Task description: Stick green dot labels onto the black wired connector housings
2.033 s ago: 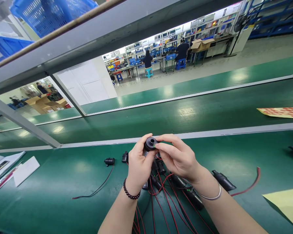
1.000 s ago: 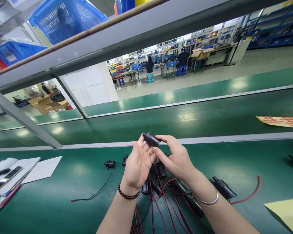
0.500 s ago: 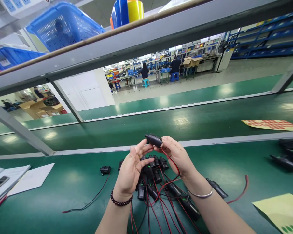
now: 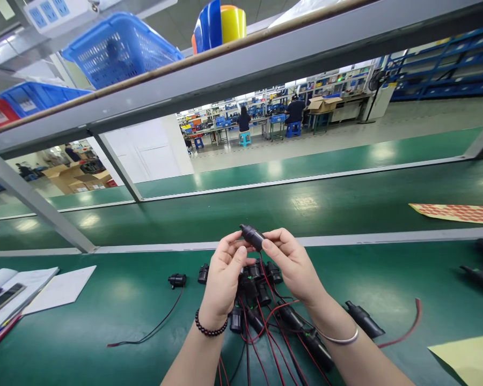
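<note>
Both hands meet above a pile, at the middle of the view, with a small black cylindrical pump between them. My right hand pinches its right end between thumb and fingers. My left hand has its fingers curled against the underside and left end, the thumb bent in close. The pump tilts, narrow tip up to the left, with a red and black wire hanging from it. Beneath lies a heap of similar black pumps with red and black leads, partly hidden by my hands and wrists.
One small pump with its lead lies left, another black cylinder right. More black pieces are at the far right. A notebook with a phone, a yellow sheet and a shelf post flank the green bench.
My left hand's spread fingers have closed in towards the pump, its thumb bending inward. My right thumb has come over the pump's right end. The view has shifted slightly left.
</note>
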Motion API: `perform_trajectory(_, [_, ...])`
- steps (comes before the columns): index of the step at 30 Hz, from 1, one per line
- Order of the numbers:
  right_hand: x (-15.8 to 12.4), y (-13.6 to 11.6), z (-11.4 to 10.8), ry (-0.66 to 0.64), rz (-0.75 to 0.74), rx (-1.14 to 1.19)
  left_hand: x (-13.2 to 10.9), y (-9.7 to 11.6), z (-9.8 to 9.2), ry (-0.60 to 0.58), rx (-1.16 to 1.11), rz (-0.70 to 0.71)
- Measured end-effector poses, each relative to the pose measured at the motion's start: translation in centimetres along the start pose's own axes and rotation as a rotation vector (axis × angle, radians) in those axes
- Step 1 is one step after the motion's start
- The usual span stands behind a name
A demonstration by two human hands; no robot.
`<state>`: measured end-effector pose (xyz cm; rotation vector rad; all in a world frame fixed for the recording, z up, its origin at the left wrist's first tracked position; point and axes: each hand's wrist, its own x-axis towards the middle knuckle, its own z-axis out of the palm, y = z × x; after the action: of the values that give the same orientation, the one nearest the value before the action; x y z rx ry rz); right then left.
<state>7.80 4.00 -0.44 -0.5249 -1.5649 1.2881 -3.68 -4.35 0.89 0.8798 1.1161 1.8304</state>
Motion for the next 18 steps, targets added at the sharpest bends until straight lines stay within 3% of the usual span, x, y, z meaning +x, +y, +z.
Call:
perform_trajectory(6, [-0.5, -0.6, 0.4, -0.010, -0.204, -0.330, 0.9, -1.3, -0.2, 0.103, -0.056, 0.030])
perform_trajectory(12, [-1.0, -0.1, 0.5, -0.069, -0.192, -0.289, 1.2, -2.0, -0.5, 0.082, -0.002, 0.118])
perform_trajectory(15, [-0.3, -0.5, -0.4, 0.050, -0.230, -0.201, 0.5, -1.7, -0.3, 0.010, 0.020, 0.146])
perform_trajectory(18, [2.1, -3.2, -2.2, 0.182, -0.349, -0.244, 0.1, -1.2, -0.3, 0.002, 0.058, 0.163])
